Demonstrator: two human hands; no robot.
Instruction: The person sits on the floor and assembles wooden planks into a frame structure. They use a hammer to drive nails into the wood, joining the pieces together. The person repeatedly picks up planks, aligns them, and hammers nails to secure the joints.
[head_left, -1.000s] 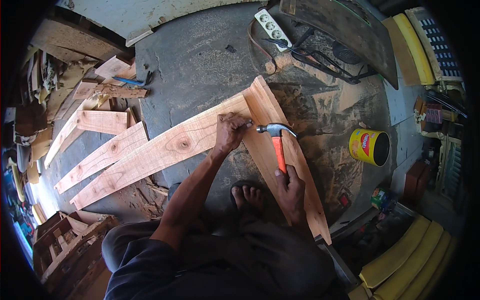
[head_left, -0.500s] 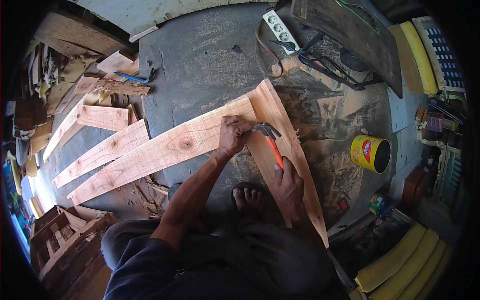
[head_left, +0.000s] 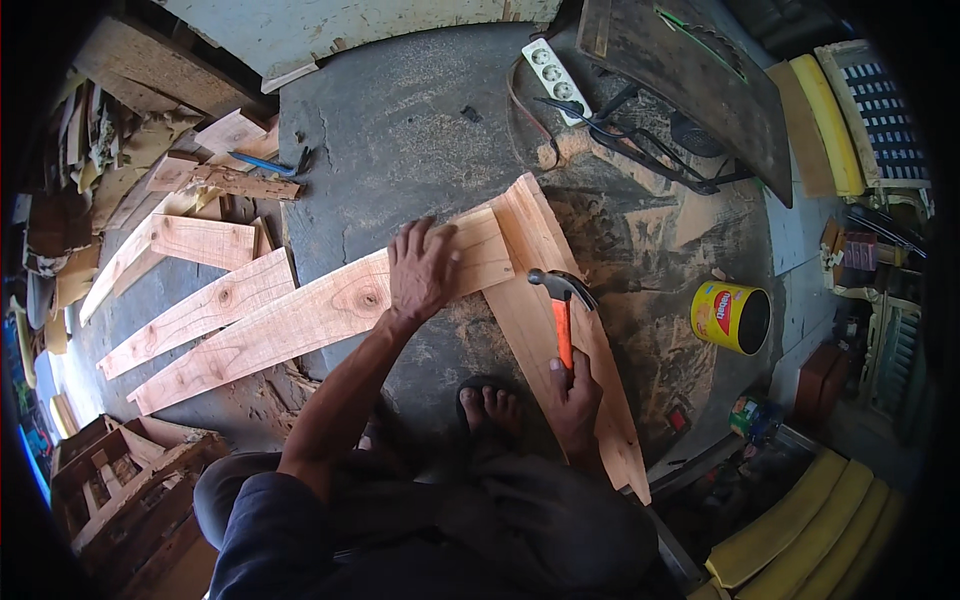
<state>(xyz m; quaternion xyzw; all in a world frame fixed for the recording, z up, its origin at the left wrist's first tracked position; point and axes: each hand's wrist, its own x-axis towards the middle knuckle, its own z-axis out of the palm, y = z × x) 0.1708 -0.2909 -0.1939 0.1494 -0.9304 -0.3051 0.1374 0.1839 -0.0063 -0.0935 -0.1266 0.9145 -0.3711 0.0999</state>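
1. A grey concrete floor [head_left: 400, 130] is carrying the work, with sawdust lying thick around the joint of two boards.
2. A long pale plank [head_left: 300, 320] is lying flat on the floor, running from lower left up to the right, where its end is meeting a second plank [head_left: 580, 340] that is slanting down toward the person's right.
3. A dark board [head_left: 690, 80] is leaning at the top right, with a tangle of black cables [head_left: 640, 140] and a white power strip [head_left: 555, 65] lying just beside it.
4. Shorter offcuts [head_left: 200, 240] are lying scattered at the left, near a wooden crate [head_left: 120, 480].
5. The left hand [head_left: 420, 270] is pressing flat on the long plank near the joint, fingers spread and palm down.
6. The right hand [head_left: 572, 395] is closing its fingers around the orange handle of a claw hammer [head_left: 560, 300], whose steel head is sitting over the second plank, just beside the joint.
7. A bare foot in a sandal [head_left: 490, 405] is resting between the two planks.
8. A yellow tin can [head_left: 730, 317] is standing open on the floor, well apart to the right.
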